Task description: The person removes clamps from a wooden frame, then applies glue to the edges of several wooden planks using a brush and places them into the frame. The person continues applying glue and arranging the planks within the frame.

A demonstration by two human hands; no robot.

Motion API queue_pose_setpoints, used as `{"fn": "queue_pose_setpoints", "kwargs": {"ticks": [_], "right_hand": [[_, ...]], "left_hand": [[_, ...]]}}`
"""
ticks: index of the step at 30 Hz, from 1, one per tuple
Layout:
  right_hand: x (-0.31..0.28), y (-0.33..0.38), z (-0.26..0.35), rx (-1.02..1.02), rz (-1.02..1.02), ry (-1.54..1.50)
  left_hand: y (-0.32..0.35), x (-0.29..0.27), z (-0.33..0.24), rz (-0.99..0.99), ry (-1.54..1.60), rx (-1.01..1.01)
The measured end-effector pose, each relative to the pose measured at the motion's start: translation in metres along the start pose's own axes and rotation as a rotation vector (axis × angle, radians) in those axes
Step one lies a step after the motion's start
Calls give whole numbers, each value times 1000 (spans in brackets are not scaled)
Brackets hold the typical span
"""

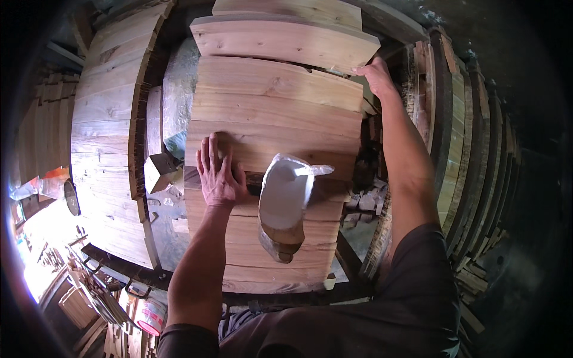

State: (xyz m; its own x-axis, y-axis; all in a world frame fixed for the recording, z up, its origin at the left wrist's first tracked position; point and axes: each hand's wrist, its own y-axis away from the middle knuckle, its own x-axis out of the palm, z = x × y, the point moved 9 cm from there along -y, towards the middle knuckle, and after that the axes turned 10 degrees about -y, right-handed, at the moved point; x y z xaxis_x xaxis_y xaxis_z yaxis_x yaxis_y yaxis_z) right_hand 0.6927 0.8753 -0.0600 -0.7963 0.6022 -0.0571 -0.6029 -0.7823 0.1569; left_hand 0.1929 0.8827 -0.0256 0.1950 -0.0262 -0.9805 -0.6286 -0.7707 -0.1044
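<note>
My left hand [219, 178] lies with its fingers stretched out on a row of pale wooden boards [271, 110] laid edge to edge. At the far end, my right hand [376, 76] grips the right end of a loose plank [283, 42], which rests tilted over the row with a dark gap along its near side. Between my arms stands a cut-open container [283, 194] of white, glue-like stuff, resting on the boards. A white-coated stick or brush [322, 170] lies across its right rim. Another board [292, 8] shows behind the plank.
To the left runs another long panel of joined boards [104, 128]. Several panels stand stacked on edge at the right [459, 155]. A plastic-wrapped bundle [181, 89] sits between the left panel and the row. A white and red bucket [151, 316] and wood offcuts lie at lower left.
</note>
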Motion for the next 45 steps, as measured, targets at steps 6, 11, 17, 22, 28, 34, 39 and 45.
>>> {"fn": "queue_pose_setpoints", "kwargs": {"ticks": [6,11,17,22,28,34,39,45], "right_hand": [[-18,9,-17,78,-44,599],[-20,28,-13,-12,-46,456],[-7,29,-6,94,-18,365],[-16,33,1,47,20,40],[28,106,116,-266,-94,352],[137,269,140,-264,404,512],[165,309,131,-277,558,752],[166,313,128,-450,600,804]], "left_hand": [[-3,1,0,11,-18,8],[-2,-1,6,5,37,-16],[1,-4,9,11,48,-33],[-2,-6,7,2,67,-28],[2,-4,6,-17,51,-20],[1,-6,8,-27,37,-32],[2,1,9,-89,26,-12],[4,-2,8,-68,25,-23]]}}
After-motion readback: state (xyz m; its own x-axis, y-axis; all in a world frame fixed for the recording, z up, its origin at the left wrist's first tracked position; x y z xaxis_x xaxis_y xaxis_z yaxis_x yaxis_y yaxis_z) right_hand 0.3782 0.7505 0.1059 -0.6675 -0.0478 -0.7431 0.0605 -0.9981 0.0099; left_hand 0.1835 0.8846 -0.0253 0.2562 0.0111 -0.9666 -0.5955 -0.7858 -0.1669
